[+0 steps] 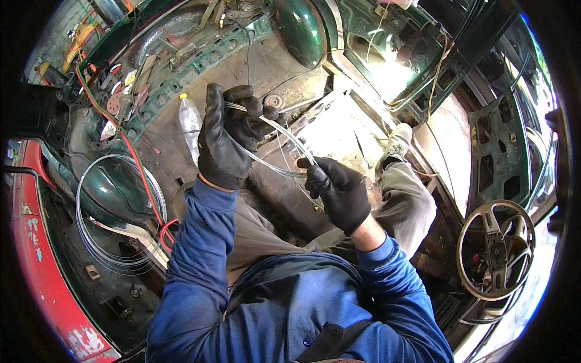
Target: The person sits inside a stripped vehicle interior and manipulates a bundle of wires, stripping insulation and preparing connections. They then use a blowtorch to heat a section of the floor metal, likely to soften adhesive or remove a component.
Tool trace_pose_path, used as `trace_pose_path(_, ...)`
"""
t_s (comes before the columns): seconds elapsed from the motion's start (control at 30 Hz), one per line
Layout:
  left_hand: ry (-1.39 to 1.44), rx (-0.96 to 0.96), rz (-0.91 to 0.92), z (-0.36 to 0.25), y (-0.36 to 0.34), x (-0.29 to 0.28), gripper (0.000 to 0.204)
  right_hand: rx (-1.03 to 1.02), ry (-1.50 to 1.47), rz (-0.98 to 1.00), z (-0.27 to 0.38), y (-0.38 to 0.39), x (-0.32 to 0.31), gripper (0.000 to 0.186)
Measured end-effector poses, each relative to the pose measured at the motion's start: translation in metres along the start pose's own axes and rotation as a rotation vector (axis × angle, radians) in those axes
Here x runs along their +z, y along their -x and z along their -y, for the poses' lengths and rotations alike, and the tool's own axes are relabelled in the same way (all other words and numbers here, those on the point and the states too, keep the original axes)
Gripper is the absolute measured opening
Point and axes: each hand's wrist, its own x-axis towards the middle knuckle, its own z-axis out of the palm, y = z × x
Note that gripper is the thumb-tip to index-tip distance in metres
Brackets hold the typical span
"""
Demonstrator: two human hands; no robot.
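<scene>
Both my hands wear black gloves. Between them is a small loop of several thin, silvery strands of wire (284, 129). My left hand (229, 142) grips one side of the loop, its fingers curled and the strands passing through them. At the loop's other side, my right hand (341, 195) pinches the strands between thumb and fingers. Part of the loop hangs below, between the hands. A larger coil of similar wire (80, 212) rests at the left, beside my left sleeve.
I sit inside a stripped green car body. A clear plastic bottle (189, 124) with a yellow cap lies beyond my left hand. A red hose (134, 154) runs down the left. Sanding discs (114, 104) lie at upper left; a steering wheel (496, 249) is at right.
</scene>
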Motion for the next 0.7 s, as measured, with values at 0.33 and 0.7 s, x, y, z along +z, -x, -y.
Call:
trace_pose_path(0.33, -1.173, 0.163, -0.264, 0.001, 0.015, -0.015, 0.075, -0.584, 0.883, 0.066, -0.012, -0.035, -0.058, 0.026)
trace_pose_path(0.7, -1.960, -0.146, 0.534, 0.030, 0.027, 0.012, 0.056, -0.431, 0.896, 0.304, 0.008, -0.041, -0.024, 0.023)
